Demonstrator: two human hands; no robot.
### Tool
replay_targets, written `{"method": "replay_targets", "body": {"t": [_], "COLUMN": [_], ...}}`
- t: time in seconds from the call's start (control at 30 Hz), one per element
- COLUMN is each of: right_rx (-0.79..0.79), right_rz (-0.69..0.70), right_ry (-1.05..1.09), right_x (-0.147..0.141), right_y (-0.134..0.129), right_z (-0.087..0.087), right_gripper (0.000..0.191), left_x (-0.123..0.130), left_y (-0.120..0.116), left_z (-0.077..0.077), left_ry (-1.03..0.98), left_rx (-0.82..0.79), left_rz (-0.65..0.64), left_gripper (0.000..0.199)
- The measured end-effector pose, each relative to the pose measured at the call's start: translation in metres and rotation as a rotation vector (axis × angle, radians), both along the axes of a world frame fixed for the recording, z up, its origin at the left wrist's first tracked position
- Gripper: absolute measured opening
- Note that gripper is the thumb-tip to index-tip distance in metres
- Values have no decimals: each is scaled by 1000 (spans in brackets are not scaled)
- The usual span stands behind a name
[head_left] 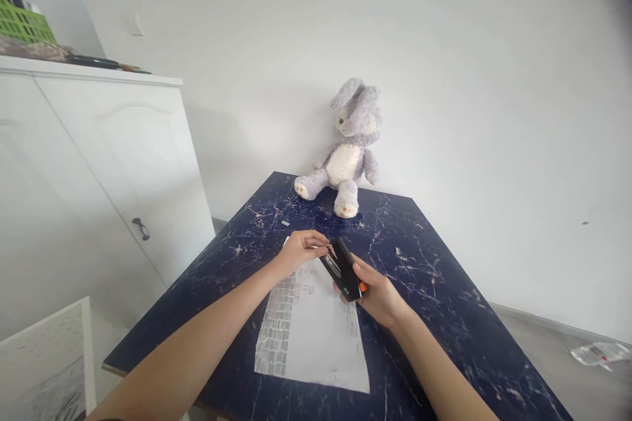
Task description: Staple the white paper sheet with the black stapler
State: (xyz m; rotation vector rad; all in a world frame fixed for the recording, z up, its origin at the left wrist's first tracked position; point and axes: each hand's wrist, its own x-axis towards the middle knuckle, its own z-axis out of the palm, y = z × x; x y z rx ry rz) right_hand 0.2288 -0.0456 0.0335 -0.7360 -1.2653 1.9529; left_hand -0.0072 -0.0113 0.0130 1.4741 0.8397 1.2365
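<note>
A black stapler [349,279] with an orange spot on its side is held above the sheets of paper, its top cover swung apart from the metal staple channel. My right hand [378,293] grips its rear part from the right. At the far end of the open stapler, the fingertips of my left hand [302,251] are pinched together; whatever is between them is too small to make out. Under both hands lies printed paper [316,342], with rows of dense text on its left side. A small staple-like piece [334,375] sits near its lower edge.
On the dark blue marbled table [424,316], small pale strips [285,223] lie left and right of the hands. A grey plush rabbit [345,161] sits at the back against the wall. A white cabinet [138,164] stands left; a clear plastic item [600,355] lies on the floor right.
</note>
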Motion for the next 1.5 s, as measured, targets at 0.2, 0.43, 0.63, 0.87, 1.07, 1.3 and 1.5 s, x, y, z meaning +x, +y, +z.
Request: {"method": "replay_targets", "body": {"t": [0.2, 0.43, 0.63, 0.87, 1.07, 1.3, 1.5], "right_rx": [33, 59, 324, 485, 453, 379, 337], "right_rz": [34, 32, 17, 75, 45, -47, -41], "right_ry": [44, -67, -339, -424, -379, -361, -314], "right_x": [-5, 3, 14, 12, 11, 5, 0], "right_y": [-3, 6, 9, 10, 10, 11, 7], "right_z": [3, 1, 11, 8, 6, 0, 3], "right_gripper": [61, 53, 37, 30, 26, 24, 32], "left_x": [-1, -13, -61, -87, -86, -80, -63], "left_y": [-1, 6, 28, 56, 60, 55, 42], "left_z": [3, 11, 3, -36, -34, -30, -23], "left_ry": [104, 229, 353, 1058, 1149, 755, -116], "left_rx": [32, 161, 232, 247, 278, 236, -107], "left_rz": [-39, 42, 366, 438, 440, 627, 456], "left_gripper": [40, 35, 37, 49, 39, 32, 51]}}
